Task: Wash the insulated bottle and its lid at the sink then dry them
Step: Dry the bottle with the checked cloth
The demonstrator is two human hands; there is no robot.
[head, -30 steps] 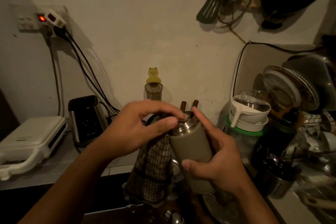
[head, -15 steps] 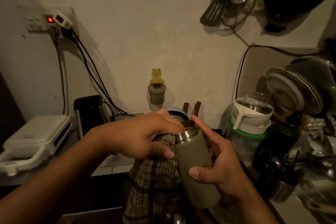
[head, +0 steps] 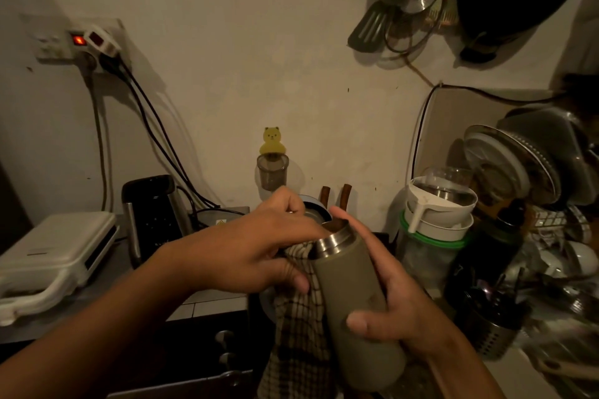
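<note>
My right hand (head: pixel 400 304) was wrapped round the olive-green insulated bottle with the bare steel neck (head: pixel 353 288), thumb across its front and fingers behind. It held the bottle in the air, tilted so that the open mouth leaned away from me and to the left. My left hand (head: pixel 256 253) came in from the left with its fingers curled, gripping the brown-and-cream checked cloth (head: pixel 298 337). The fingertips were bunched at the steel rim and the thumb pressed the fabric against the bottle's side. The rest of the cloth hung down beside the bottle.

Behind my left forearm, on the surface (head: pixel 207 304), stood a black appliance (head: pixel 152 214) and a white hinged sandwich maker (head: pixel 48 259). To the right were stacked white plastic jugs (head: pixel 440 214) and a perforated steel utensil holder (head: pixel 496 330), close to my right wrist.
</note>
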